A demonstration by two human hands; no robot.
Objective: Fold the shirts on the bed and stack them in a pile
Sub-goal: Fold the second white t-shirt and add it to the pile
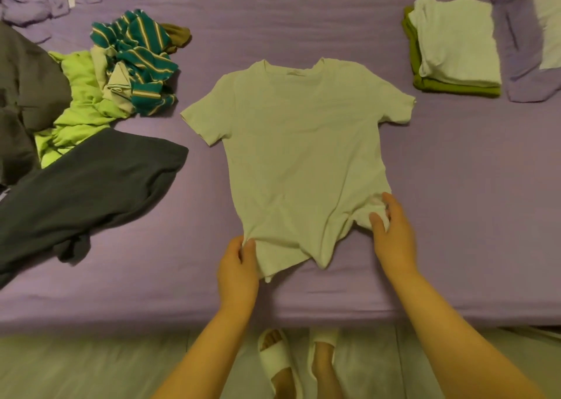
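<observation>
Both grips pinched on white shirt (pixel 300 155) hem: left hand (pixel 238 266), right hand (pixel 391 231); bed (pixel 455 186) beneath.

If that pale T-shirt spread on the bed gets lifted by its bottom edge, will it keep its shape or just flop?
Most likely it flops: the T-shirt already bunches into creases where the left hand and right hand pinch its hem. It looks thin and probably light, lying nearly flat on the bed. It probably won't slide far when pushed; soft cloth tends to wrinkle instead.

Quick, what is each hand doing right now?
Left hand: pinches the white T-shirt at its bottom hem.
Right hand: grips the hem's other corner.
</observation>
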